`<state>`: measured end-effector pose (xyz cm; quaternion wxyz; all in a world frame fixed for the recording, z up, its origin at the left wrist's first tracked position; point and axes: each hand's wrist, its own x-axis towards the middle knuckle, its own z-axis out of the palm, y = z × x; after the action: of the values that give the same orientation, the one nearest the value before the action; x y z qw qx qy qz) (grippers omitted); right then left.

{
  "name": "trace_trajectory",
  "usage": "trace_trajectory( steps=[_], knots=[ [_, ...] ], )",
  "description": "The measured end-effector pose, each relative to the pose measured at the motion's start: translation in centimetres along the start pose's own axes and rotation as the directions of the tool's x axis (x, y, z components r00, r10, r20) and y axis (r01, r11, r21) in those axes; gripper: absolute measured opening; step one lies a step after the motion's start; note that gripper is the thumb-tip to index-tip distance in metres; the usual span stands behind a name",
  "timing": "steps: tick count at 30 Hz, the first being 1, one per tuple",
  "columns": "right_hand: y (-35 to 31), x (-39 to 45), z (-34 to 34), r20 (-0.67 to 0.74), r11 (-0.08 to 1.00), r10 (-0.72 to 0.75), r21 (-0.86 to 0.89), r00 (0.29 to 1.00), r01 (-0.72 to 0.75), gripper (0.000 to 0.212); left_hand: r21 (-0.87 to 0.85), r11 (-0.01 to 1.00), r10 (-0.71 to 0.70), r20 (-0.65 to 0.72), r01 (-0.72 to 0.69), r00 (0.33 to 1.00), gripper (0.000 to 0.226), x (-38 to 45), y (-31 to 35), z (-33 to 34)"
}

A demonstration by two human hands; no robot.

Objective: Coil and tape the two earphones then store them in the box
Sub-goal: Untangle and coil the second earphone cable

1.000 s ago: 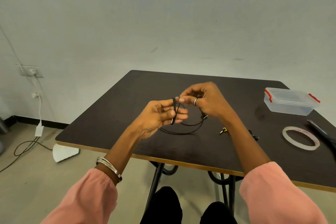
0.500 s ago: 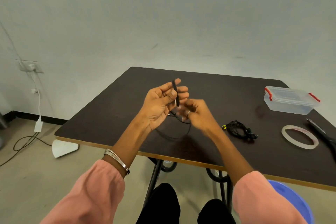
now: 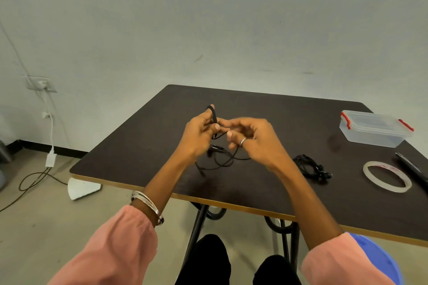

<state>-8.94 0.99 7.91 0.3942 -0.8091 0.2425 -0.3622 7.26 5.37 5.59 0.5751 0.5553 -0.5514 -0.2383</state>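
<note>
Take the dark table (image 3: 143,143) as your landmark. Left of it, on the floor, a white charger hangs from a wall socket (image 3: 41,83) with dark cable looping below, and a white scrap (image 3: 81,188) lies just under the table's near left corner.

Above the table's middle, your left hand (image 3: 199,134) has its fingers curled in a grip on the first earphone (image 3: 220,157): a few turns of thin black cord are wound round the raised fingers, and the rest hangs down in loose loops onto the table. Your right hand (image 3: 252,139), just beside the left and wearing a ring, has its fingers curled in too and pinches the same cord near the left fingertips.

Right of your hands, on the table near its front edge, the second earphone (image 3: 311,166) lies in a small black bundle, apart from the loose loops. Farther right lies a flat roll of clear tape (image 3: 386,177), with a dark slim tool (image 3: 412,169) just beyond it at the picture's edge; what tool it is, you cannot tell. Behind these, toward the table's far right corner, the clear plastic box (image 3: 372,128) stands with its lid on and red clips at both ends.

The far half of the table is bare dark wood grain with a pale edge band. A blue rounded object (image 3: 379,259) shows below the table's front edge by your right sleeve.
</note>
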Motion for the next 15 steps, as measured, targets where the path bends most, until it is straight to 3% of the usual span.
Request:
trace_trajectory(
  steps=[3,10,15],
  knots=[
    [-1.0,1.2,-0.9,-0.044,0.99,0.026,0.139,0.999,-0.02,0.022,0.012,1.0,-0.013,0.149,0.012,0.989,0.036,-0.5,0.6,0.2],
    [-2.2,4.1,-3.3,-0.048,0.996,0.005,0.089,0.999,-0.001,0.02,-0.084,0.996,0.007,0.435,0.033,0.901,0.043,-1.6,2.2,-0.5],
    [-1.8,4.7,-4.1,-0.145,0.981,0.03,0.195,0.989,-0.002,0.012,-0.402,0.898,0.041,0.483,0.18,0.875,0.04,-2.3,2.6,-0.6]
  ],
)
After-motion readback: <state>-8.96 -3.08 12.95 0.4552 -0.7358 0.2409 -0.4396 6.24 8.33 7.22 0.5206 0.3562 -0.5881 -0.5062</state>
